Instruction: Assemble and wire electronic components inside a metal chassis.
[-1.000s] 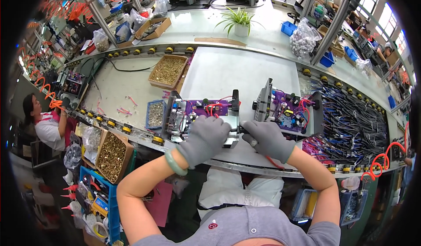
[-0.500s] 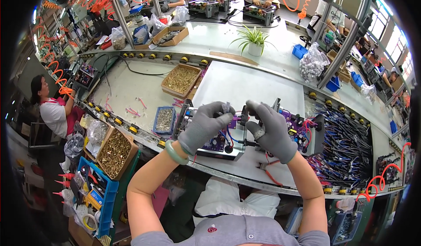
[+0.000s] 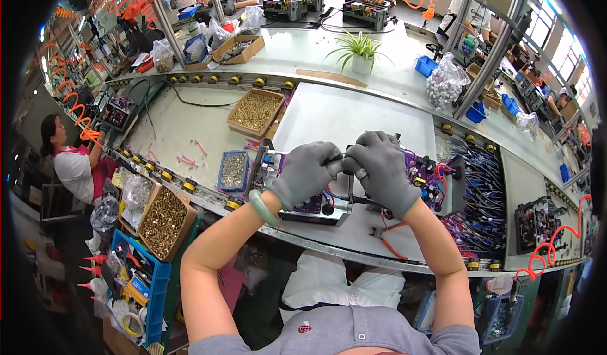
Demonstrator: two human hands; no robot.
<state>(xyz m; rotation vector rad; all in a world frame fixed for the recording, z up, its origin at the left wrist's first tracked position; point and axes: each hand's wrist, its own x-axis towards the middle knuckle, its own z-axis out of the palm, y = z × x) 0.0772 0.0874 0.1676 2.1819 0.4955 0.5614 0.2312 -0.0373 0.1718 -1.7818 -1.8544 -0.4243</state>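
Observation:
My left hand [image 3: 308,173] and my right hand [image 3: 380,170], both in grey gloves, meet over an electronic unit [image 3: 316,214] with a purple circuit board and a metal housing. The fingers of both hands are bent and pressed together, tip to tip. What they pinch is hidden by the gloves. Beneath my right hand, a dark connector or cable runs from the housing's side. A second unit with a purple board [image 3: 433,181] and red and blue wires stands just right of my right hand.
A blue bin of small metal parts [image 3: 234,170] and a box of brass-coloured parts [image 3: 255,112] lie left. Many dark cables [image 3: 484,197] fill the right, beside another unit [image 3: 536,223]. A potted plant [image 3: 360,57] stands beyond. A co-worker [image 3: 74,162] sits at far left.
My hands have come together, and my right fingers have closed. The small clear piece seen in my left fingers is now hidden. The unit at far right has moved left, closer to the cables.

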